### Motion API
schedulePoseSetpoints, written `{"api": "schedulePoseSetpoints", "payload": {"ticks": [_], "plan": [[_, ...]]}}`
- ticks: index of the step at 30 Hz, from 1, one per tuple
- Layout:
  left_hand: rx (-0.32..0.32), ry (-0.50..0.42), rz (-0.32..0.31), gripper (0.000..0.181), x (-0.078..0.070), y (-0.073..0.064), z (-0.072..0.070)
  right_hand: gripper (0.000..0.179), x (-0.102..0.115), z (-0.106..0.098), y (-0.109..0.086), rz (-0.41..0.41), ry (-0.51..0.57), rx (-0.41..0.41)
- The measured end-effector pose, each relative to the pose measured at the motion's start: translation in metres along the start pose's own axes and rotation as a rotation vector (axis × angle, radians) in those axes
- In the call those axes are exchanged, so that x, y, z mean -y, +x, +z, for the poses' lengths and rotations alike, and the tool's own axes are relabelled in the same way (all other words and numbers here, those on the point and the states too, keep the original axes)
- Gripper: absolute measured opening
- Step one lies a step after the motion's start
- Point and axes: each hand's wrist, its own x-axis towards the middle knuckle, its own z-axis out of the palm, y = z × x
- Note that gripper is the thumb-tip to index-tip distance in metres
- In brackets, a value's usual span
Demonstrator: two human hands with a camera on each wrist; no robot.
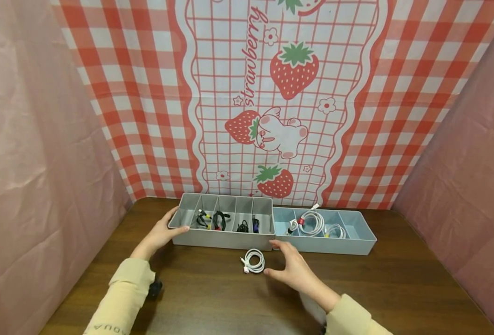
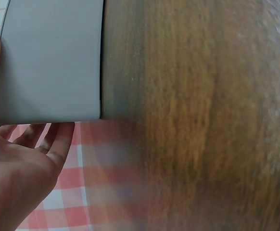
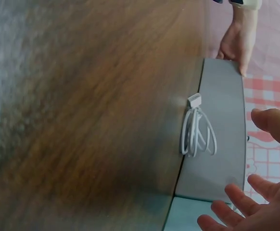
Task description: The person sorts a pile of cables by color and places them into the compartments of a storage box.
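My left hand (image 1: 159,237) holds the left end of a grey divided box (image 1: 221,239), thumb over the front rim and fingers against the end wall. In the left wrist view, that hand's fingers (image 2: 58,144) touch the box's end. A coiled white cable (image 3: 193,137) lies on the table just in front of the grey box. Close to the cable's right side is my right hand (image 1: 294,270), thumb and fingers spread apart with nothing between them. Its fingertips are near the corner where the grey box meets a light blue divided box (image 1: 326,245).
Several dark cables, including a black coiled cable (image 1: 242,227), sit in the grey box's compartments. The blue box holds white cables, one large white coil (image 1: 321,223) rising above its rim. Behind the brown wooden table (image 1: 213,298) hangs a strawberry-print cloth (image 1: 288,107); pink curtains flank it.
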Motion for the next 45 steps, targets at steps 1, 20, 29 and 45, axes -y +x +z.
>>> {"api": "schedulePoseSetpoints", "payload": {"ticks": [1,20,29,45], "plan": [[0.0,0.0,0.002,0.087,0.0,0.0,0.0,0.072,-0.001,0.001,0.001,-0.006,-0.005,0.011],[-0.01,-0.016,0.012,0.09,0.001,0.0,-0.001,0.065,-0.018,0.017,0.019,-0.133,-0.068,0.154],[-0.011,-0.02,-0.006,0.086,0.0,0.0,0.002,0.064,-0.018,0.024,0.024,-0.136,-0.083,0.213],[0.0,-0.027,-0.014,0.092,-0.001,-0.001,0.001,0.054,-0.015,0.026,0.026,-0.143,-0.085,0.241]]}}
